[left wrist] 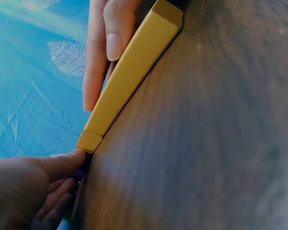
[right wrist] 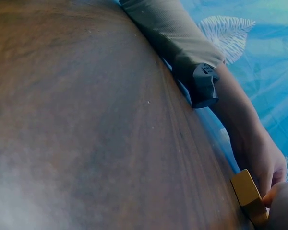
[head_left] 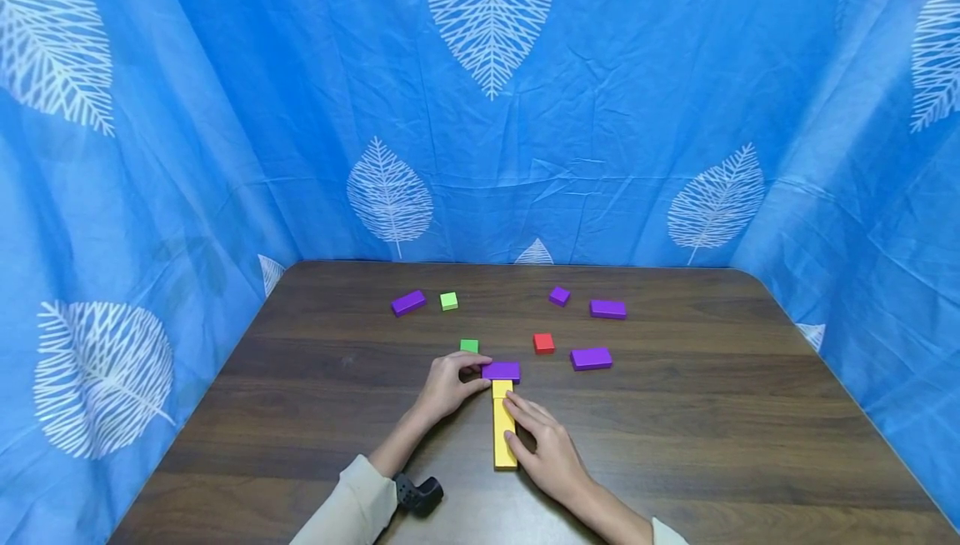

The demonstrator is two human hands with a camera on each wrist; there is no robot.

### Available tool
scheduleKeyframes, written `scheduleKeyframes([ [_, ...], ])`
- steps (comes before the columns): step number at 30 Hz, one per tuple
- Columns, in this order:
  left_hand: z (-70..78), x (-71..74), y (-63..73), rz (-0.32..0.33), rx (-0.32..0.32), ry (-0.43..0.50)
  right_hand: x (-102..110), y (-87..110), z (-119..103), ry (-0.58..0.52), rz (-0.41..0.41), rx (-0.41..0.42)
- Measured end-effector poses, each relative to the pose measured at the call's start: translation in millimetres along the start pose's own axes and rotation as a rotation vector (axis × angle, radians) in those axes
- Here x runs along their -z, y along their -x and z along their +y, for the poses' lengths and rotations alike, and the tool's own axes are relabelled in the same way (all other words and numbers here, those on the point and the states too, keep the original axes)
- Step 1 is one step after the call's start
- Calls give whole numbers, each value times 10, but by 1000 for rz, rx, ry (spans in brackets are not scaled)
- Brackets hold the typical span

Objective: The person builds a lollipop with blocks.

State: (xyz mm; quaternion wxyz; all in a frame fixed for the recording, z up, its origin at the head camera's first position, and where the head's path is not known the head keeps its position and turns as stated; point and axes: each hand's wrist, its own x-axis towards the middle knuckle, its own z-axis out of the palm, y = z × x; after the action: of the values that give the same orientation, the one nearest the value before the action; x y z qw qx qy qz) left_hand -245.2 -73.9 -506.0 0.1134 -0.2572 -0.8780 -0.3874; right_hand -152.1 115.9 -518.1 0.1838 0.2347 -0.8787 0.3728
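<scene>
My left hand (head_left: 441, 388) pinches the left end of a purple rectangular block (head_left: 502, 371), thumb on the near side and a finger on the far side. This block lies crosswise at the far end of a small yellow block (head_left: 502, 388). A long yellow block (head_left: 501, 452) continues from the small one toward me, in line with it. My right hand (head_left: 552, 455) rests on the yellow blocks from the right, its fingers fairly straight. In the left wrist view, those fingers lie along the long yellow block, and the purple block is mostly hidden behind my left thumb.
Behind my left fingers sits a green block (head_left: 468, 346). A red block (head_left: 543, 343) and a purple block (head_left: 591, 358) lie to the right. Farther back are a light green block (head_left: 448, 302) and more purple blocks (head_left: 408, 303). Blue leaf-patterned cloth (head_left: 600, 112) surrounds the wooden table (head_left: 712, 412).
</scene>
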Motion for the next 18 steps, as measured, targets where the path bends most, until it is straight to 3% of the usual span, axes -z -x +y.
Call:
scheduleKeyframes([
  [18, -49, -17, 0, -2, -11, 17, 11, 1, 1, 14, 6, 31],
])
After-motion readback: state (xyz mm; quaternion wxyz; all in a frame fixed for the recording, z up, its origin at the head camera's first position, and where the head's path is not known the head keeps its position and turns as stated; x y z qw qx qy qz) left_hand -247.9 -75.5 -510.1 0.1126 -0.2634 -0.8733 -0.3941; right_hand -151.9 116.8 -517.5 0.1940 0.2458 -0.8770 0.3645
